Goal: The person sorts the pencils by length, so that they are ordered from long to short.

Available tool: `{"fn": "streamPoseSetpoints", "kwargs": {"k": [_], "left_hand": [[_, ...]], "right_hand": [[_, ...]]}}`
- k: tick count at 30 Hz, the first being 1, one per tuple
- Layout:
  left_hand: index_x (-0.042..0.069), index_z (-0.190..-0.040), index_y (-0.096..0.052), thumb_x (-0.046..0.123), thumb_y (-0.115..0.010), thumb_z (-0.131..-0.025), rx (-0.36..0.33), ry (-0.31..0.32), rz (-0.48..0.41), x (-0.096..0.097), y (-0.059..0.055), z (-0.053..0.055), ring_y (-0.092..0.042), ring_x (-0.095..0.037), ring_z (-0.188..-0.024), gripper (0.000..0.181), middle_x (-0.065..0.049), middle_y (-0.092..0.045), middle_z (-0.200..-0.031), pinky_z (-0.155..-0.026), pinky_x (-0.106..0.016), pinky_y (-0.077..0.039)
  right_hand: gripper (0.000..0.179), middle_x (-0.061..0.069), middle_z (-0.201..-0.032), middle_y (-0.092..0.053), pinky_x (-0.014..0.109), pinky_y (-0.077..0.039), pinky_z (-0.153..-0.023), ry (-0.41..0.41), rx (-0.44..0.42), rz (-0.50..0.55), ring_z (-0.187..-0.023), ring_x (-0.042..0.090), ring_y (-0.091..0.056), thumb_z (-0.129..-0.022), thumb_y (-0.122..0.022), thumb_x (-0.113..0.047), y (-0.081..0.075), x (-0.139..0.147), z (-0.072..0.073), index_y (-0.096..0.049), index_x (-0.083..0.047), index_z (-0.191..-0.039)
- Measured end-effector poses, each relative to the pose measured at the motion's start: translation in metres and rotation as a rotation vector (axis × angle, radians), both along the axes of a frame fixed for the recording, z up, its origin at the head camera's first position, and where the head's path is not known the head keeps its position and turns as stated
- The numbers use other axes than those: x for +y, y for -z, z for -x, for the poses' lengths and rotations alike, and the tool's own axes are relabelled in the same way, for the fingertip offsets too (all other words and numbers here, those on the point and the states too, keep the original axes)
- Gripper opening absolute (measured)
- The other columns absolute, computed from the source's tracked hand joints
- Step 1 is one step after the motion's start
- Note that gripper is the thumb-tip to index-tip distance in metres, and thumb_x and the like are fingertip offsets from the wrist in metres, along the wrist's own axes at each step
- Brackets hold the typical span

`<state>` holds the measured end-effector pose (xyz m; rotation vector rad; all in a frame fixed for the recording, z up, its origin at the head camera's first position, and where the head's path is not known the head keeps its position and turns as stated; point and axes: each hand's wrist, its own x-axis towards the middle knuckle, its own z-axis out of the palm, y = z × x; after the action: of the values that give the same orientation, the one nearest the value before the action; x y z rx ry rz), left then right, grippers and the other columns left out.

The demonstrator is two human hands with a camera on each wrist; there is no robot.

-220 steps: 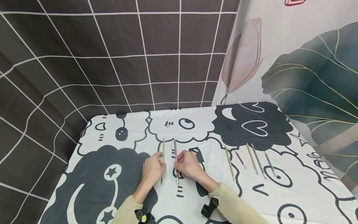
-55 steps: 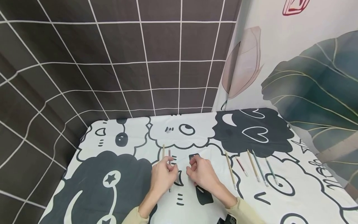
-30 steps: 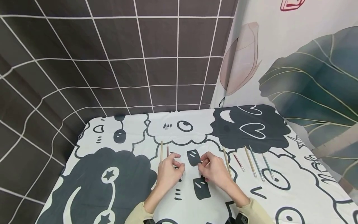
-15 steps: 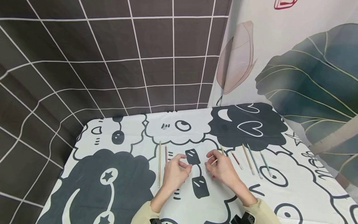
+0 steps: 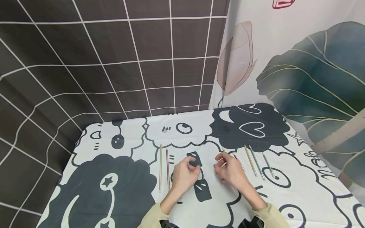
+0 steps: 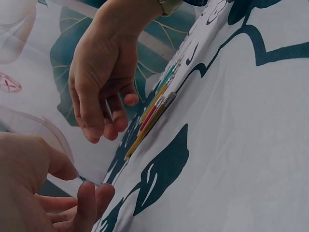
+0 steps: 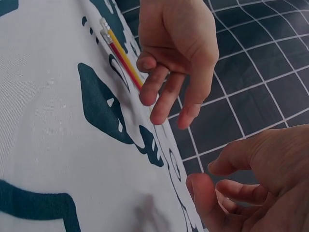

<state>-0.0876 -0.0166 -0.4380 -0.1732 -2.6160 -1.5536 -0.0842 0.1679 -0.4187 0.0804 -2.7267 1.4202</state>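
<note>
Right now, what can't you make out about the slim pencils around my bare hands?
Head view: most of the slim yellow pencil, hidden by the bare right hand.
Right wrist view: parts of the silver-ended yellow pencil and red pencil, behind the bare left hand.
Head view: beige fabric sleeves, cut off by the bottom edge.
Head view: any pencil lettering, too small.

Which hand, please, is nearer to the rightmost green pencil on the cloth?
The right. In the head view, the right hand is left of that green pencil; the left hand is farther left, beyond the right hand.
</note>
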Motion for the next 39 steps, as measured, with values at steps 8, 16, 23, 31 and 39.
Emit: {"fn": "streamPoseSetpoints", "kwargs": {"k": [8,16,23,31,39], "left_hand": [[0.001,-0.104,-0.072,0.011,-0.075,-0.080,-0.004,-0.001,0.021,0.013,0.001,0.002,-0.060,-0.007,-0.056,0.026,0.006,-0.065,-0.063,-0.059,-0.029,-0.048],[-0.001,-0.107,-0.070,0.011,-0.073,-0.081,-0.027,0.020,-0.011,0.026,0.003,0.003,-0.054,0.000,-0.045,0.028,0.009,-0.062,-0.061,-0.057,-0.026,-0.048],[0.001,-0.106,-0.070,0.010,-0.073,-0.081,-0.039,0.027,-0.009,0.033,0.006,0.004,-0.054,0.002,-0.044,0.027,0.010,-0.063,-0.059,-0.062,-0.028,-0.049],[-0.003,-0.110,-0.067,0.006,-0.070,-0.084,-0.123,0.068,-0.085,0.043,0.008,0.006,-0.052,-0.003,-0.035,0.028,0.009,-0.061,-0.056,-0.043,-0.023,-0.045],[-0.003,-0.110,-0.067,0.005,-0.070,-0.083,-0.122,0.077,-0.101,0.051,0.009,0.007,-0.052,-0.004,-0.034,0.029,0.007,-0.063,-0.058,-0.043,-0.023,-0.044]], "right_hand": [[0.018,0.003,-0.073,-0.062,0.029,-0.047,-0.041,0.033,-0.017,-0.023,-0.044,0.015,-0.060,-0.083,-0.066,0.005,-0.003,0.013,-0.003,-0.061,0.002,-0.100],[0.018,0.003,-0.073,-0.062,0.029,-0.049,-0.044,0.075,-0.015,-0.017,-0.046,0.018,-0.062,-0.083,-0.066,0.004,-0.004,0.025,-0.003,-0.062,0.002,-0.100],[0.018,0.006,-0.074,-0.062,0.030,-0.050,-0.042,0.089,-0.033,0.006,-0.048,0.023,-0.063,-0.083,-0.066,0.005,-0.002,0.031,-0.002,-0.061,0.004,-0.101],[0.018,0.006,-0.072,-0.062,0.031,-0.050,-0.041,0.096,-0.027,0.018,-0.047,0.024,-0.062,-0.082,-0.064,0.007,0.000,0.032,-0.002,-0.060,0.005,-0.100],[0.018,0.006,-0.071,-0.062,0.030,-0.049,-0.040,0.099,-0.019,0.013,-0.043,0.021,-0.061,-0.083,-0.063,0.007,0.000,0.033,-0.002,-0.060,0.005,-0.101]]}}
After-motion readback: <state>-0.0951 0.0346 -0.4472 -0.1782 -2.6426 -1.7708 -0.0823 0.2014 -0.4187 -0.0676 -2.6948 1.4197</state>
